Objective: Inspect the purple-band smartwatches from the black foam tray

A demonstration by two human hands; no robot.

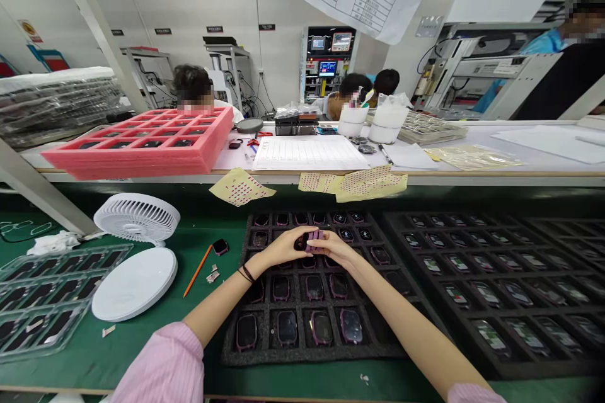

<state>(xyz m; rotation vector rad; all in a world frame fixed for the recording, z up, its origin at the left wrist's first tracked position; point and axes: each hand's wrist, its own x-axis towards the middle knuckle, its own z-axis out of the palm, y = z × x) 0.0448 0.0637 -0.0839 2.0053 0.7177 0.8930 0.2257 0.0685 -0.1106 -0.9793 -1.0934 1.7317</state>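
Here, in the head view, the left hand (282, 247) and the right hand (333, 249) were curled closed around one purple smartwatch (312, 240), gripping it from both sides above a black foam tray (265, 356), whose nearest row held four watches. One further black foam tray (392, 220) lay to the right. On the green surface (94, 352) were one orange pen (197, 271), one black watch (220, 247) just beside it, and one white desk fan (137, 219).
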